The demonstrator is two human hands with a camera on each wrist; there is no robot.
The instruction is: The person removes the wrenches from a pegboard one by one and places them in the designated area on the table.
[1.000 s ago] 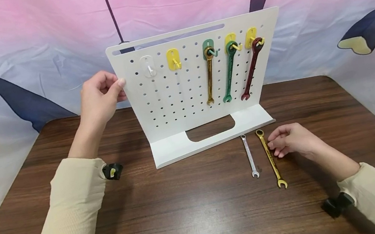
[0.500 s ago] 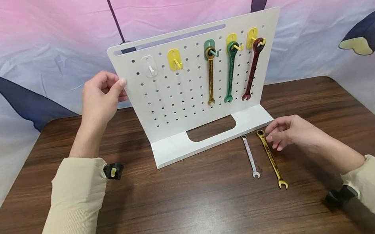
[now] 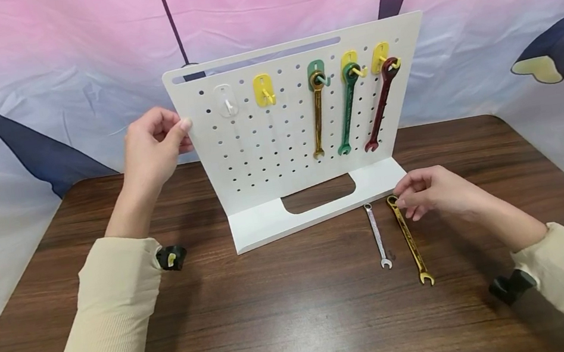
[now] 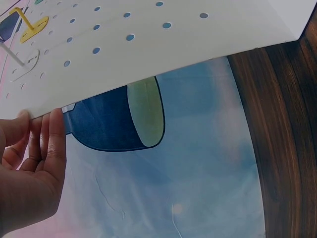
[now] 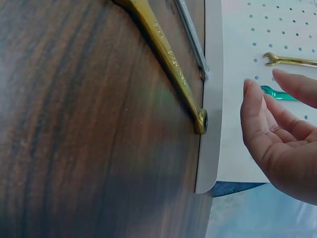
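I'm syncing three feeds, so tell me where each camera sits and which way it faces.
Head: worn high, facing forward and down at the pegboard and table; both sleeves and hands show.
Left wrist: beside the board's left edge, looking along it; left hand shows.
Right wrist: low over the table, facing the board; right hand shows.
Shared: gold wrench, head and right wrist.
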